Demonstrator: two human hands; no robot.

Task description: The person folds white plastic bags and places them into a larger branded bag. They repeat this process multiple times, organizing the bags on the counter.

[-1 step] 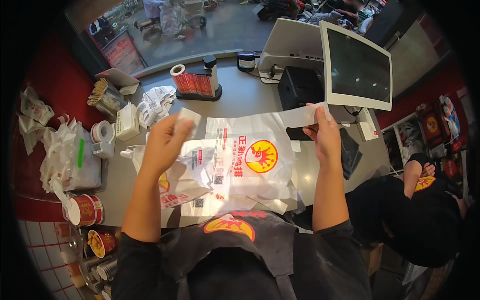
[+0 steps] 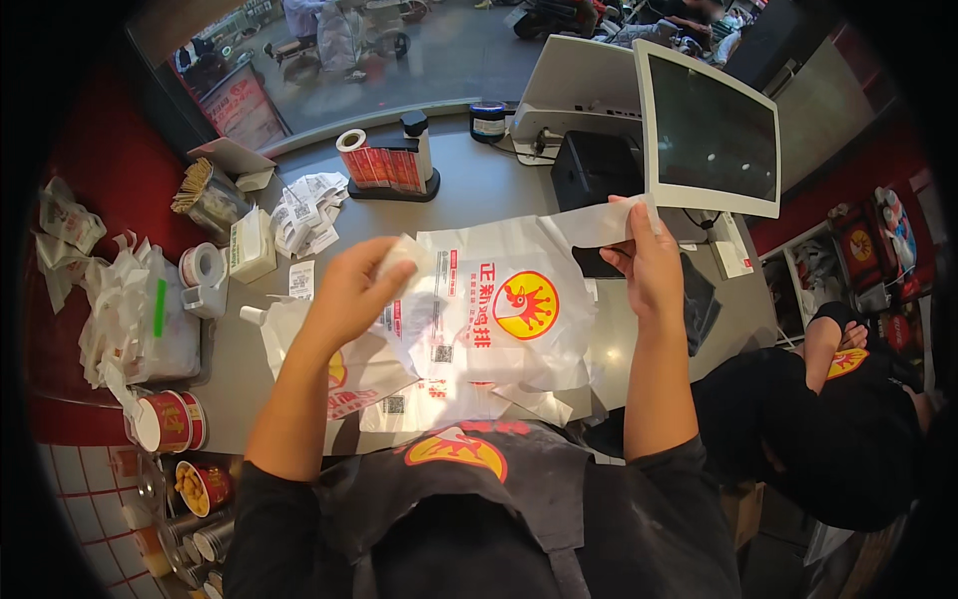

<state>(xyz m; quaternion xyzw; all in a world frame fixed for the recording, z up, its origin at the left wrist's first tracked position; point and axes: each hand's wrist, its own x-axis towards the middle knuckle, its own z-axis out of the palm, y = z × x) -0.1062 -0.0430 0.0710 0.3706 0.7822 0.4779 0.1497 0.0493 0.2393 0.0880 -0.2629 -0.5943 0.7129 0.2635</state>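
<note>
A white plastic bag [image 2: 459, 329] with red lettering and a round red-and-yellow bird emblem is stretched over the counter in front of me. My right hand [image 2: 654, 265] pinches one of its handles at the upper right, fingers closed. At the bag's left side, my left hand [image 2: 361, 292] is closed with white plastic between thumb and fingers, which looks like the other handle. Under the left forearm and the bag lie more white printed bags [image 2: 284, 334], partly covered.
Beyond the bag stand a label roll dispenser [image 2: 389, 170], a black box [image 2: 597, 170] and a white-framed screen [image 2: 711, 130]. Crumpled receipts [image 2: 307, 212], skewers [image 2: 195, 185] and a bin of bags [image 2: 170, 319] line the left. Cups [image 2: 163, 421] sit lower left; another person [image 2: 818, 429] is at right.
My left hand has moved right and slightly down, and the bag's left part has lifted with it. The right hand has stayed nearly in place on the handle.
</note>
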